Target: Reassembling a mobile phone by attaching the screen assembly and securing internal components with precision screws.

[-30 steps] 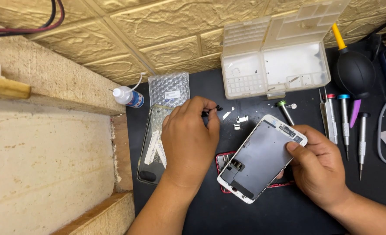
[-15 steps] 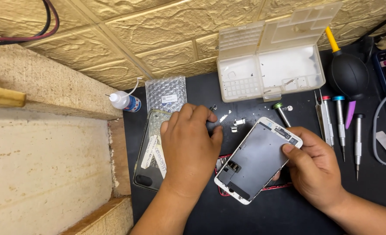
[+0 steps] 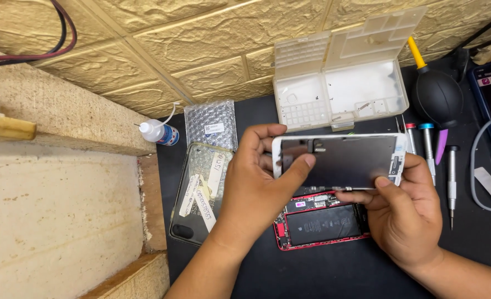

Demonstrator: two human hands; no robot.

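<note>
Both forearms reach in from the bottom edge over a dark bench [image 3: 323,271]. The left hand [image 3: 256,188] is raised with its thumb laid across the inner face of a white-framed phone screen panel [image 3: 339,160] and its fingers curled behind the panel's left end. The right hand [image 3: 406,216] pinches the panel's lower right edge between thumb and forefinger. The panel is held level, just above an opened red phone body [image 3: 320,221] that lies on the bench between the hands, its black battery showing; whether panel and body are joined by a cable is hard to tell. Left of the hands lies a clear phone case [image 3: 198,194] with pale paper strips, and behind it a bubble-wrap pouch [image 3: 211,124] bearing a small white label. An open translucent parts box [image 3: 339,88] stands behind, and screwdrivers [image 3: 428,155] lie to the right.
</note>
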